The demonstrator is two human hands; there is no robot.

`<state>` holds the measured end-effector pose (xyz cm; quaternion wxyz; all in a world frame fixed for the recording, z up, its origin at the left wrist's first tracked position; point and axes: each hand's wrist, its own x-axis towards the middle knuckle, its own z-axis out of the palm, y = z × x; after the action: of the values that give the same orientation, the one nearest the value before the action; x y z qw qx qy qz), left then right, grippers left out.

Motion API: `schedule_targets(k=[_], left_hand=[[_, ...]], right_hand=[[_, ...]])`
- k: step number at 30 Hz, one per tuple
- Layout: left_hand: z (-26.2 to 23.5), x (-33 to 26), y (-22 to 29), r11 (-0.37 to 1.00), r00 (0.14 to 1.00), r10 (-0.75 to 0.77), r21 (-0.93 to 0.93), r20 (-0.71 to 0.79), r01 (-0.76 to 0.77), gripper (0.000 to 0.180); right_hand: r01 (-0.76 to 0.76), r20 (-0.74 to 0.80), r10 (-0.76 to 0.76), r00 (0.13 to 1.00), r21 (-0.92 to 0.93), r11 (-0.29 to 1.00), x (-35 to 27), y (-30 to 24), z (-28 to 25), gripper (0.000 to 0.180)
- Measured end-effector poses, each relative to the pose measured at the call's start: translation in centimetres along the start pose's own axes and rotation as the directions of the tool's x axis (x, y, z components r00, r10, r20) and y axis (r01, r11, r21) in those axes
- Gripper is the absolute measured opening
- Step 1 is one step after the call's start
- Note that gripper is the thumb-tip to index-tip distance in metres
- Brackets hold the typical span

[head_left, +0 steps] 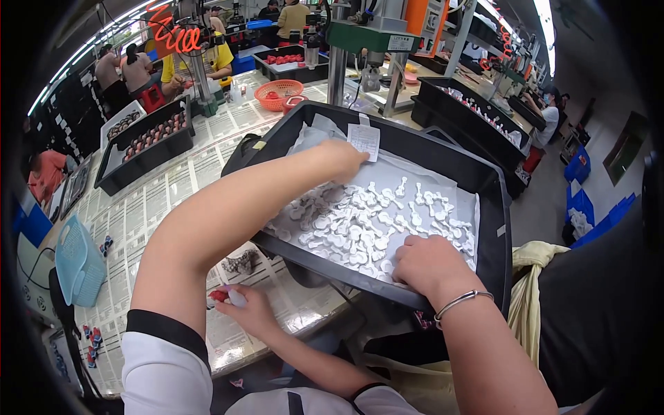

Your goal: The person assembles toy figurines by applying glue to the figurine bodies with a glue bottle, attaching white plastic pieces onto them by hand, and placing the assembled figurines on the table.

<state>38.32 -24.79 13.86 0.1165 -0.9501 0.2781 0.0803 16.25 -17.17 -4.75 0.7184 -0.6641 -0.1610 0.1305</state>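
My left hand [340, 160], in a white sleeve with a black cuff, reaches over a black tray [494, 228]. Its fingertip is at a printed paper slip [366, 138] by the far rim; the other fingers are largely hidden. Many small white plastic parts [353, 232] lie loose on the tray's lining. Lower down, over the paper-covered table, my right hand [252, 311] pinches a small red and white part [223, 294]. Another person's hand [432, 266], with a bracelet on its wrist, rests among the white parts at the near right.
A dark patterned lump [240, 263] lies near my right hand. A light-blue basket [79, 259] stands far left, beside small red-blue pieces [93, 346]. Behind are a black bin [180, 142], an orange basket [277, 84] and a green press [373, 38]. Someone in dark clothing stands close right.
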Motion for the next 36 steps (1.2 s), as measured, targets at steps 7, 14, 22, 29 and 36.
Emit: schedule_targets(k=[7, 14, 22, 29, 36], left_hand=[[-5.7, -15.7, -3.4, 0.909, 0.837, 0.128, -0.274, -0.532, -0.313, 0.036], [3.1, -29.5, -4.8, 0.817, 0.929, -0.083, -0.559, -0.36, -0.144, 0.03], [17.6, -34.9, -3.8, 0.303, 0.903, -0.402, -0.953, -0.15, -0.023, 0.042], [20.6, -34.4, -3.7, -0.028, 0.926, -0.373, -0.997, -0.053, -0.069, 0.036], [22.1, -34.5, -3.7, -0.191, 0.916, -0.399, -0.973, -0.044, -0.13, 0.033]], right_hand=[[0.061, -0.056, -0.061, 0.997, -0.006, 0.998, -0.4, -1.4, -1.0, 0.034], [0.001, -0.036, 0.005, 0.999, 0.178, 0.984, -0.2, -1.4, -1.3, 0.029], [0.063, 0.112, -0.086, 0.99, 0.196, 0.979, -0.7, -3.5, 0.2, 0.03], [0.068, 0.138, -0.089, 0.986, 0.148, 0.987, -0.6, -3.3, -0.1, 0.027], [0.011, 0.201, -0.052, 0.978, 0.202, 0.979, -0.6, -3.4, 0.5, 0.026]])
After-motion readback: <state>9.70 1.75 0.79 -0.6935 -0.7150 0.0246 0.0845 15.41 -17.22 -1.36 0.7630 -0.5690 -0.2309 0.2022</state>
